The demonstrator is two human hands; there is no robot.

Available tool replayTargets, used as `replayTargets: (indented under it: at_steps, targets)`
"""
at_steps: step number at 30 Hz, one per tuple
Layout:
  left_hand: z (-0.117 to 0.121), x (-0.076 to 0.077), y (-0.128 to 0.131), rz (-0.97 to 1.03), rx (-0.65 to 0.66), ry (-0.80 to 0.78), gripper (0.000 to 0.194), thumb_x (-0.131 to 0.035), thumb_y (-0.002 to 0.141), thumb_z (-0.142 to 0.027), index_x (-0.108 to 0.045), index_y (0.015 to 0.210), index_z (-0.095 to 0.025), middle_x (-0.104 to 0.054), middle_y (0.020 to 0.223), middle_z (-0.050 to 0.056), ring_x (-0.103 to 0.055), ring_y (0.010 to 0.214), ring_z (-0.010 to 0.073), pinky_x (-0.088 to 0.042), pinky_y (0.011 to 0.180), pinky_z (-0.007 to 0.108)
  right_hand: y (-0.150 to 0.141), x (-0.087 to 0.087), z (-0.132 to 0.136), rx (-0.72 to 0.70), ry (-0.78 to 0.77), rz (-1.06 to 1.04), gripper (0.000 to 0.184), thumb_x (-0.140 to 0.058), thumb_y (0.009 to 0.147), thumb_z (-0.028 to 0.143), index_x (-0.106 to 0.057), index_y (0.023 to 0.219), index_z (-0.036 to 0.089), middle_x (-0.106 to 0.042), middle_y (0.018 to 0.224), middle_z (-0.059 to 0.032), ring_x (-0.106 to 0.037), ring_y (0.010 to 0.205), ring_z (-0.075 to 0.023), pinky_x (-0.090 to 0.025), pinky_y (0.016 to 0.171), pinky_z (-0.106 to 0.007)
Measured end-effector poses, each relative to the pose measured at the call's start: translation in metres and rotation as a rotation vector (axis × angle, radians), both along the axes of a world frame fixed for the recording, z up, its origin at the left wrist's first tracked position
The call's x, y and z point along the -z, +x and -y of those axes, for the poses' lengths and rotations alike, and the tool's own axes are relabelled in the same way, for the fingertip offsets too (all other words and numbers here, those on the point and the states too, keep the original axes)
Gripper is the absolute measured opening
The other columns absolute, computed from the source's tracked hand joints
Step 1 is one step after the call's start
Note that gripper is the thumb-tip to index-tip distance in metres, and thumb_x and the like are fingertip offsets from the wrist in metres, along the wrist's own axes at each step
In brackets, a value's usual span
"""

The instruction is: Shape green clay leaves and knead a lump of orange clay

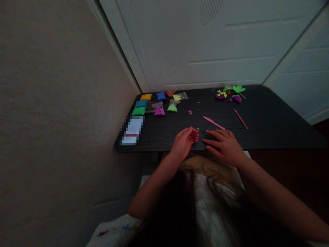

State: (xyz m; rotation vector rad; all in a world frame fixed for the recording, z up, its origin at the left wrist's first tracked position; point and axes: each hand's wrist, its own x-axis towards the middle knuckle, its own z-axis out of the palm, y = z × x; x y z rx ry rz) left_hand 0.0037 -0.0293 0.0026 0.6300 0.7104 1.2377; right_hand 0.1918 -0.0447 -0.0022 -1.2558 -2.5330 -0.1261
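My left hand (183, 141) is at the front edge of the black table, turned on its side with its fingers loosely curled; nothing shows in it. To its right my right hand (224, 144) is open, palm down, fingers spread and pointing left. A small gap separates the two hands. Just beyond my left fingertips lies a tiny green clay piece (198, 129). A pink modelling knife (214, 122) rests right behind my right hand. Farther back sit a small purple clay shape (190, 112) and a tiny red bit (197, 110).
Several bags of coloured clay, among them a magenta one (159, 110), lie at the back left of the table (272, 120). A blurred-out phone (132, 130) is at the left edge. Clay figures (236, 98) stand back right, near a pink stick tool (241, 119). A white panel (218, 44) rises behind.
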Motion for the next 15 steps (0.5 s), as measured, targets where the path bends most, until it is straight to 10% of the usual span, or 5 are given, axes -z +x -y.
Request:
replayTargets:
  at_steps: [15]
  targets:
    - [-0.0009,0.0001,-0.0005,-0.01,0.006,-0.002,0.019,-0.057,0.077,-0.027,-0.063,0.071,-0.011,-0.06,0.066,0.003,-0.056,0.062,0.009,-0.041,0.061,0.023,0.0004,0.0014,-0.0008,0.045,-0.001,-0.003,0.039,-0.04,0.086,0.044,-0.057,0.117,0.027,-0.048,0.13,-0.0045,-0.04,0.116,-0.0258,-0.03,0.091,-0.043]
